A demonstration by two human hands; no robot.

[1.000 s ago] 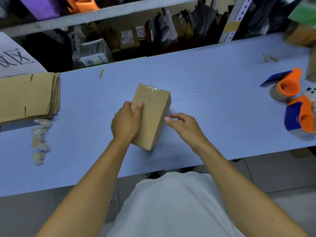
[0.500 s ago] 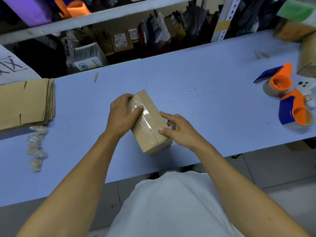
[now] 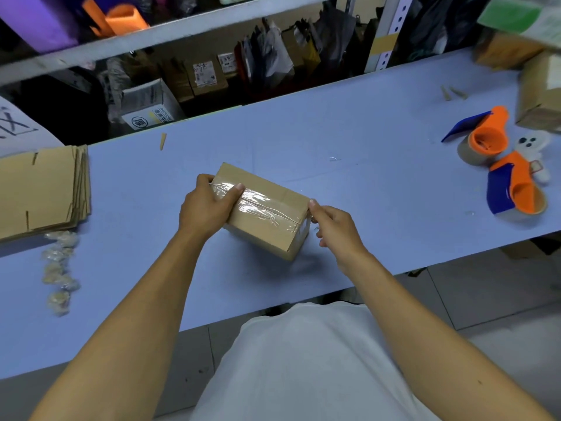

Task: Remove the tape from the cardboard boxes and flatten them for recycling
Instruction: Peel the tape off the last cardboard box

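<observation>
A small brown cardboard box lies on the blue table in front of me, its long top seam sealed with clear tape. My left hand grips the box's left end, thumb lying on the tape and fingers wrapped over the far edge. My right hand is at the box's right end, thumb and forefinger curled at the upper corner where the tape wraps over. Whether they pinch the tape end cannot be told.
A stack of flattened cardboard lies at the left, with several balls of crumpled tape in front of it. Two orange and blue tape dispensers sit at the right, more boxes behind them. Shelves stand beyond the far edge.
The box has been turned so its taped seam faces up and runs left to right. My right hand slid from the box's top to its right end. My left hand kept its hold.
</observation>
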